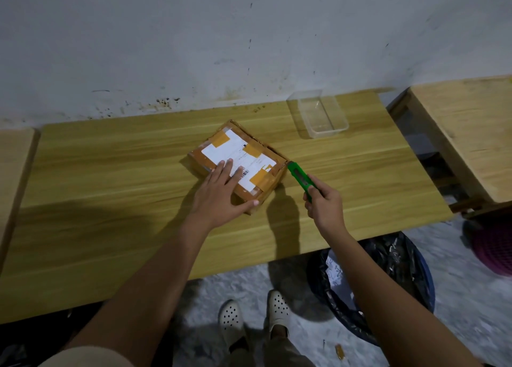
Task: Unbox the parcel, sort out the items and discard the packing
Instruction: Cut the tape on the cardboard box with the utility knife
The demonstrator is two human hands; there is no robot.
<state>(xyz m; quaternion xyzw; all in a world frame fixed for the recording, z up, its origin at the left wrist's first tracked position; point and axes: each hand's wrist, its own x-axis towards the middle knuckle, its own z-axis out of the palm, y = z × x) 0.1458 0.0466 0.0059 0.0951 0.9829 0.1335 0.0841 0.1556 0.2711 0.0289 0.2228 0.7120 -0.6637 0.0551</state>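
We see the taped parcel [238, 161] lying mid-bench [110, 200], the left hand [221, 195] pressing it flat, fingers straight. The right hand [324, 203] has fingers clamped on a green cutter [300, 179], whose tip meets the parcel's right corner.

Parcel [238, 161] on table [110, 172], taped shut. Left hand [221, 192] flat on parcel's near corner. Right hand [324, 203] grips green cutter [300, 179], tip at parcel's right corner.

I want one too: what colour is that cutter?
The cutter is bright green, clearest in the head view.
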